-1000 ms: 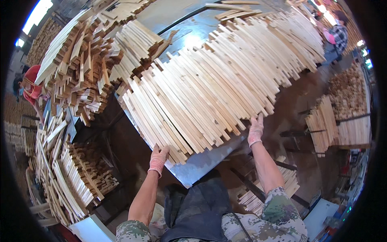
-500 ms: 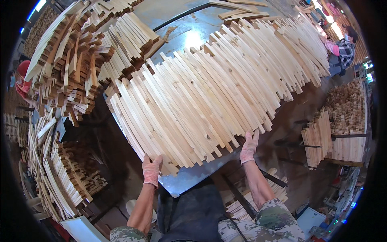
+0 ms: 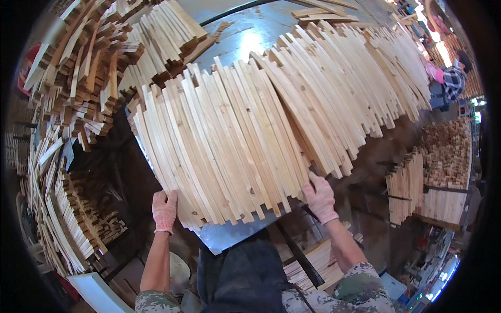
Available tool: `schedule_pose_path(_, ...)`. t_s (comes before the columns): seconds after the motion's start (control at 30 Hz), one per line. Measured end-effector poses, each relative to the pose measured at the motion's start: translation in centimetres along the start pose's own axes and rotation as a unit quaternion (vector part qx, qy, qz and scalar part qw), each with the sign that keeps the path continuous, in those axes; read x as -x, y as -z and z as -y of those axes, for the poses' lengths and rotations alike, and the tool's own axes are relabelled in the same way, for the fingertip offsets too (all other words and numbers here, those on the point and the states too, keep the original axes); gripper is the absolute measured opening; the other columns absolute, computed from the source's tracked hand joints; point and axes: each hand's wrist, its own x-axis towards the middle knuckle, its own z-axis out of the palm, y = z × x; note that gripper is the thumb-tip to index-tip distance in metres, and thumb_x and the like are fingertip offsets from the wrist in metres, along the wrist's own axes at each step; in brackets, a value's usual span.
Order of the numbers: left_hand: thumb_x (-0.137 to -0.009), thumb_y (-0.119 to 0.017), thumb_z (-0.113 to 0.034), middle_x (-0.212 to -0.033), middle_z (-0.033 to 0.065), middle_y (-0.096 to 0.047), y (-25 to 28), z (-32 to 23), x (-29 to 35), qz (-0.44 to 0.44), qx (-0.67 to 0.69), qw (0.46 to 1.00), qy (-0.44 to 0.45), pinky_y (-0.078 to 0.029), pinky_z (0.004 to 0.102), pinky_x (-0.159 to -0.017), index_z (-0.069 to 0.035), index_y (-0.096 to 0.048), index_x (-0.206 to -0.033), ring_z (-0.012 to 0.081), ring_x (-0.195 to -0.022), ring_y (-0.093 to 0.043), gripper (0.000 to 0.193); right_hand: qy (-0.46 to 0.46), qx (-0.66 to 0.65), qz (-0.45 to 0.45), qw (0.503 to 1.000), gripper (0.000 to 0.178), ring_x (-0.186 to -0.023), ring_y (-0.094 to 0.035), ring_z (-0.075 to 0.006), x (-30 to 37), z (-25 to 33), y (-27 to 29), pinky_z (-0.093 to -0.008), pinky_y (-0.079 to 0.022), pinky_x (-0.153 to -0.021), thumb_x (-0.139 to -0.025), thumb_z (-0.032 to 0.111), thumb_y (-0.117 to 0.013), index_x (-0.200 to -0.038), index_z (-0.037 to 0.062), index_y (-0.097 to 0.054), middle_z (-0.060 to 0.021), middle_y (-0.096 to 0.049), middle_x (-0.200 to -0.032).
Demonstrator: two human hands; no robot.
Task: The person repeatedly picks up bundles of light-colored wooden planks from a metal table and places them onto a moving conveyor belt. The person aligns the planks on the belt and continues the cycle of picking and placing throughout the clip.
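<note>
Wooden strips [image 3: 222, 141] lie between left hand [image 3: 165, 211] and right hand [image 3: 320, 199], both stretched forward.

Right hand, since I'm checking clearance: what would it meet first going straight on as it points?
The right hand would likely meet the wooden strips first, though depth there is unclear.

Gloved left hand [image 3: 165, 211] and right hand [image 3: 319, 198] at near ends of wooden strips [image 3: 229, 141]
</note>
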Motion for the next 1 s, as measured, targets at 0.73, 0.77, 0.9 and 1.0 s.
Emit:
schedule_pose_path(0.73, -0.096, -0.077, -0.013, -0.155, 0.0186, -0.056, -6.4, 1.9, 9.3, 0.032, 0.450, 0.890, 0.069, -0.048, 0.0356, -0.115, 0.006, -0.011, -0.172, 0.0253, -0.134, -0.060, 0.103, -0.076, -0.456, 0.074, 0.883, 0.082, -0.151, -0.047, -0.0234, 0.8, -4.2, -3.6, -0.0363, -0.037, -0.125, -0.097, 0.017, -0.063, -0.170, -0.0039, -0.030, -0.0153, -0.044, -0.169)
schedule_pose_path(0.77, -0.096, -0.077, -0.013, -0.155, 0.0175, -0.057, -7.0, 2.8, 11.0, 0.035, 0.440, 0.895, 0.060, -0.048, 0.0357, -0.115, 0.003, -0.012, -0.173, 0.0248, -0.134, -0.060, 0.101, -0.091, -0.442, 0.071, 0.889, 0.081, -0.147, -0.051, -0.0228, 1.9, -5.2, -3.7, -0.0369, -0.040, -0.123, -0.097, 0.018, -0.065, -0.169, -0.0036, -0.033, -0.0144, -0.049, -0.165)
schedule_pose_path(0.9, -0.098, -0.077, -0.016, -0.153, 0.0138, -0.058, -7.4, 3.1, 16.1, 0.077, 0.504, 0.853, 0.112, -0.048, 0.0354, -0.116, -0.006, -0.017, -0.174, 0.0237, -0.135, -0.059, 0.098, -0.225, -0.477, 0.156, 0.835, 0.073, -0.125, -0.063, -0.0198, 5.3, -6.9, -2.6, -0.0372, -0.050, -0.111, -0.094, 0.026, -0.075, -0.156, -0.0029, -0.050, -0.0106, -0.065, -0.140)
schedule_pose_path(1.0, -0.098, -0.078, -0.016, -0.154, 0.0121, -0.057, -9.7, 5.8, 17.9, 0.056, 0.492, 0.863, 0.096, -0.048, 0.0362, -0.115, -0.009, -0.018, -0.174, 0.0227, -0.136, -0.058, 0.097, -0.247, -0.436, 0.210, 0.839, 0.067, -0.110, -0.068, -0.0184, 4.4, -7.4, -2.3, -0.0373, -0.056, -0.100, -0.090, 0.029, -0.082, -0.146, -0.0006, -0.059, -0.0069, -0.070, -0.123)
